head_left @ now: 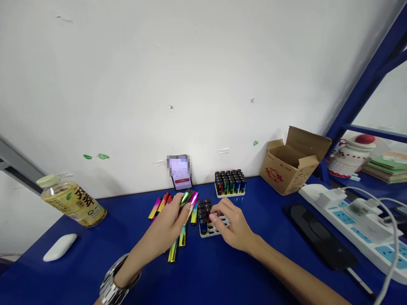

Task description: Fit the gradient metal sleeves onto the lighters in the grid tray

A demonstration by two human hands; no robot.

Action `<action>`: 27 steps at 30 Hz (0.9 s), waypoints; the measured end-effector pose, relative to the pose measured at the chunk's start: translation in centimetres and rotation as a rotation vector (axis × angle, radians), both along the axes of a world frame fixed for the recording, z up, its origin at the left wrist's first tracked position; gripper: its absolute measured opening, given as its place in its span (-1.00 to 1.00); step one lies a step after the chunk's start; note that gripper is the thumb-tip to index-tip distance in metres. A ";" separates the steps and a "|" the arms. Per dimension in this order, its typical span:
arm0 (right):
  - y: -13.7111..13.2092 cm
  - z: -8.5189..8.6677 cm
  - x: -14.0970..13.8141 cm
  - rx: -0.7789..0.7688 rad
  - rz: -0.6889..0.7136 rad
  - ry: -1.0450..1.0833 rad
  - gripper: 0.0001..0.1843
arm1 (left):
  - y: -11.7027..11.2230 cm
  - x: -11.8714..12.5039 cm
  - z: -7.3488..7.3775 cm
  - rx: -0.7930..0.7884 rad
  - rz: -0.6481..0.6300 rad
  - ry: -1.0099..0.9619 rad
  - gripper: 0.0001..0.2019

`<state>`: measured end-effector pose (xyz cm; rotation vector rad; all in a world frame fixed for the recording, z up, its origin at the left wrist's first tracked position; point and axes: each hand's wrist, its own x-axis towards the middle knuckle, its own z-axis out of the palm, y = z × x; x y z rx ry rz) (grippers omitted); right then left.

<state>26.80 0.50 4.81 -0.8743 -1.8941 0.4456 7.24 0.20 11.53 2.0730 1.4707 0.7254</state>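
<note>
My left hand (170, 220) is closed around a shiny green metallic tube (186, 198). A pink-and-yellow tube (194, 198) sticks up by its fingertips; whether it is gripped too I cannot tell. Under and around that hand lie several shiny coloured tubes (172, 252). My right hand (233, 226) pinches a dark red, black-topped lighter (208, 210) at the white slotted tray (212, 231). More black-topped lighters (202, 224) stand upright in the tray's left rows, and slots to their right show bare. The right fingers partly hide the tray.
Behind stands a second tray packed with upright lighters (230, 182). A lit phone (182, 173) leans on the wall. To the right are an open cardboard box (282, 167), a black phone (319, 235) and a power strip (352, 224). A drink bottle (74, 201) and white case (60, 247) lie left.
</note>
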 end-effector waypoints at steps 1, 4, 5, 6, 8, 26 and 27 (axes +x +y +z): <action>-0.1 0.2 -0.1 0.005 0.014 0.019 -0.81 | -0.6 0.6 0.5 -0.021 -0.047 -0.048 -0.77; -0.6 0.5 -0.5 -0.053 0.038 0.099 -0.73 | -1.9 2.5 0.3 -0.056 -0.137 -0.152 -0.78; -0.7 0.6 -0.6 -0.082 0.046 0.134 -0.72 | -2.1 3.0 0.0 -0.063 -0.141 -0.171 -0.78; -0.8 0.6 -0.7 -0.114 0.055 0.174 -0.72 | -2.2 3.5 -0.5 -0.071 -0.130 -0.189 -0.78; -0.7 0.5 -0.8 -0.183 0.051 0.273 -0.71 | -1.9 4.0 -1.3 -0.081 -0.093 -0.223 -0.76; 2.2 -1.7 0.4 -0.560 0.056 0.618 -0.86 | 0.8 3.1 -2.0 -0.308 0.272 -0.866 -0.56; 2.2 -1.7 0.5 -0.558 0.069 0.599 -0.85 | 0.9 3.0 -2.0 -0.299 0.303 -0.861 -0.59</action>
